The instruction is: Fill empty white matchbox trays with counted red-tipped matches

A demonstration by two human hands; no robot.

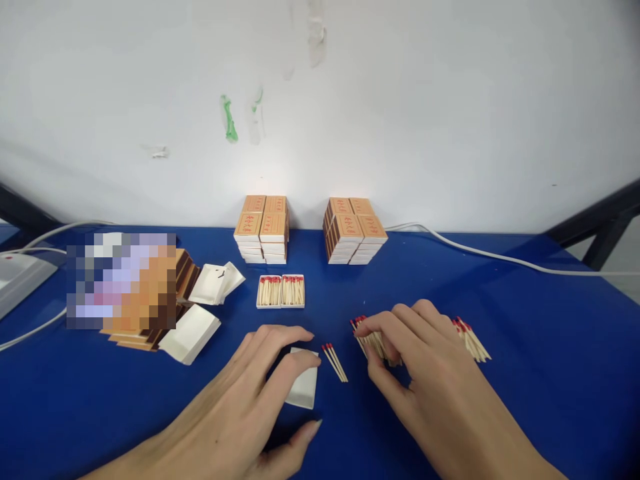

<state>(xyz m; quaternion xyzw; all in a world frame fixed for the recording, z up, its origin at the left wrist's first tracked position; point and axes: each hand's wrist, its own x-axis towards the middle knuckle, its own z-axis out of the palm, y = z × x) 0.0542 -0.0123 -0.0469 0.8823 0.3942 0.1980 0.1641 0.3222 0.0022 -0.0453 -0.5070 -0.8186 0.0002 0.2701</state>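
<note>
My left hand (255, 393) has its fingers spread, with index finger and thumb apart. Its index fingertip reaches over a white matchbox tray (304, 387) that lies on the table, partly covered by the hand. Just right of that tray lie a few loose matches (335, 363) with red heads, side by side. My right hand (425, 373) is curved over a pile of matches (379, 347). Its index finger and thumb are slightly apart at the pile's left edge, and the hand hides part of it. More matches (473, 341) lie beyond its right side.
Two trays filled with matches (281, 291) stand together mid-table. Behind them are a left stack of matchboxes (261, 230) and a right stack (354, 232). White trays (191, 333) and flat matchbox sleeves (135, 339) lie at left. A white cable (480, 260) runs along the back right.
</note>
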